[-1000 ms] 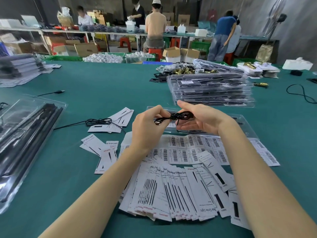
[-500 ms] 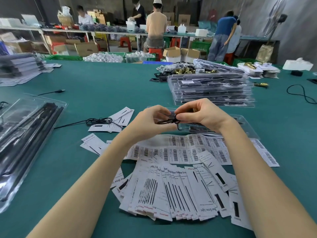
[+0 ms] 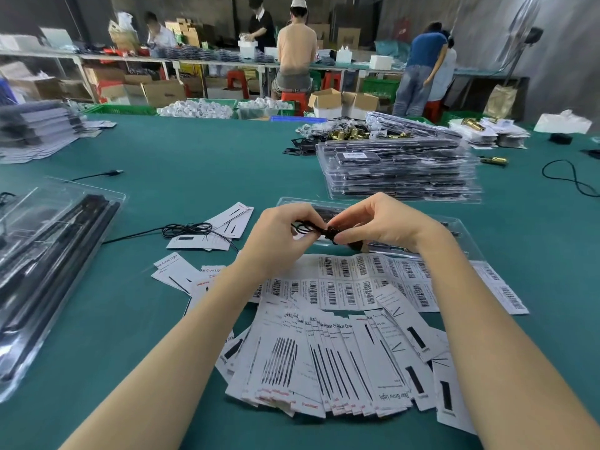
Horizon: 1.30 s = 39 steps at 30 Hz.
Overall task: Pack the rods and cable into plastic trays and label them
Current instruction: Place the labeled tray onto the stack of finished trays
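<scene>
That little black cable [image 3: 313, 229] looks super light and floppy, so both hands, left hand [image 3: 279, 235] and right hand [image 3: 381, 224], pinch its bundled middle with curled fingers just above the clear tray [image 3: 461, 237] at 12 o'clock of the barcode labels [image 3: 350, 280].

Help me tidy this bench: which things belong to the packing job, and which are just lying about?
Job:
- cable, held by left hand and right hand
- open tray
- barcode labels
- rods
- packed trays

Lying about:
- brass fittings
- loose cord
</scene>
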### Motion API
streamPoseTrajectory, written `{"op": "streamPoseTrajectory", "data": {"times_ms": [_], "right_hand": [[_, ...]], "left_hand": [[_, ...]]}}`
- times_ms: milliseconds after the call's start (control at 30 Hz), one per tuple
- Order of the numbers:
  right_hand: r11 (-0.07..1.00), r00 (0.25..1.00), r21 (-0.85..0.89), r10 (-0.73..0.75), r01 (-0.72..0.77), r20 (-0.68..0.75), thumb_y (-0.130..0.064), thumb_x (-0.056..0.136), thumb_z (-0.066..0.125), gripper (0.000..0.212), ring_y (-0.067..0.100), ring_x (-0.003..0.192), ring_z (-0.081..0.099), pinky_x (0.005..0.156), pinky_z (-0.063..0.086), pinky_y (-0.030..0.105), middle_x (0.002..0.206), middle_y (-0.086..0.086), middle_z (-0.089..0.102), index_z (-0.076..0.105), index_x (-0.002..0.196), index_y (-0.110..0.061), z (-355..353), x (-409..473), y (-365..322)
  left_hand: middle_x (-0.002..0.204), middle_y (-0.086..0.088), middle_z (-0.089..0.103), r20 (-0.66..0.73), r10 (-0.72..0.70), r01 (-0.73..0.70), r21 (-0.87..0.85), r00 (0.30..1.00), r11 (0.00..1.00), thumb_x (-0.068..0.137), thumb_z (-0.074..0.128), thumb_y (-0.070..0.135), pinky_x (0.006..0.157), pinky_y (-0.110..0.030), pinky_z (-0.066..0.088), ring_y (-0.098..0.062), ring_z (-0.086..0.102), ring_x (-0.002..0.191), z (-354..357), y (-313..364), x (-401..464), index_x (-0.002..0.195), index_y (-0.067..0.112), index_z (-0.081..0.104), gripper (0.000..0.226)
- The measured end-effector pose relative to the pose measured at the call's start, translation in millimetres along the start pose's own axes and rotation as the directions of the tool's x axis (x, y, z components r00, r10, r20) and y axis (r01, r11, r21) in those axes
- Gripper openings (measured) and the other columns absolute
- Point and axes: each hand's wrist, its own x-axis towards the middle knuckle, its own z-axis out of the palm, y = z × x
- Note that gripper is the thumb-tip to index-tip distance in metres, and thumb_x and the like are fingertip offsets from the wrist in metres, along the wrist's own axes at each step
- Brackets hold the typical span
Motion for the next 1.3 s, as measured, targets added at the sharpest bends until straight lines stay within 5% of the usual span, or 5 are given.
{"op": "streamPoseTrajectory", "data": {"times_ms": [400, 567, 767, 867, 1300], "right_hand": [[0.910, 0.988, 0.384, 0.143, -0.156, 0.061, -0.021, 0.096, 0.067, 0.017, 0.023, 0.082, 0.076, 0.062, 0.057, 0.022, 0.098, 0.020, 0.076, 0.079, 0.105, -0.013, 3, 2, 7], [0.920, 0.989, 0.364, 0.124, -0.143, 0.075, -0.012, 0.090, 0.074, 0.020, 0.026, 0.100, 0.074, 0.084, 0.061, 0.032, 0.106, 0.017, 0.076, 0.077, 0.109, -0.013, 5, 7, 13], [0.923, 0.993, 0.367, 0.119, -0.117, 0.016, -0.009, 0.085, 0.078, 0.021, 0.022, 0.090, 0.076, 0.070, 0.058, 0.022, 0.099, 0.013, 0.078, 0.077, 0.106, -0.009, 13, 12, 10], [0.937, 0.993, 0.330, 0.121, -0.118, 0.011, -0.011, 0.086, 0.078, 0.022, 0.017, 0.091, 0.076, 0.068, 0.057, 0.019, 0.100, 0.008, 0.078, 0.077, 0.108, -0.011, 15, 12, 9], [0.967, 0.990, 0.231, 0.087, -0.110, 0.107, 0.000, 0.102, 0.051, 0.032, 0.023, 0.107, 0.072, 0.090, 0.059, 0.033, 0.117, 0.010, 0.074, 0.062, 0.128, -0.014, 6, 5, 5]], "left_hand": [[0.087, 0.000, 0.074, -0.250, 0.150, -0.095, 0.220, 0.957, 0.971, 0.082, 0.077, 0.004, 0.070, -0.045, 0.055, -0.025, 0.067, 0.081, 14, -2, -12, 0.085, 0.006, 0.071, 0.007], [0.084, -0.001, 0.067, -0.234, 0.109, -0.070, 0.169, 0.966, 0.983, 0.080, 0.074, -0.001, 0.071, -0.045, 0.053, -0.024, 0.063, 0.078, 14, -6, -11, 0.083, 0.006, 0.062, 0.014], [0.106, 0.001, 0.064, -0.048, 0.105, -0.099, 0.117, 0.993, 0.988, 0.084, 0.078, 0.021, 0.092, -0.039, 0.048, -0.019, 0.060, 0.100, 7, -13, -8, 0.107, 0.012, 0.059, 0.032], [0.113, 0.008, 0.071, -0.023, 0.207, -0.189, 0.316, 0.978, 0.930, 0.085, 0.078, 0.035, 0.113, -0.044, 0.035, -0.019, 0.058, 0.124, 10, -9, -12, 0.113, 0.020, 0.069, 0.033], [0.105, -0.003, 0.075, 0.063, 0.303, -0.305, 0.355, 0.951, 0.884, 0.088, 0.077, 0.015, 0.087, -0.044, 0.048, -0.028, 0.068, 0.096, 10, -7, -10, 0.115, 0.011, 0.075, 0.028]]}}
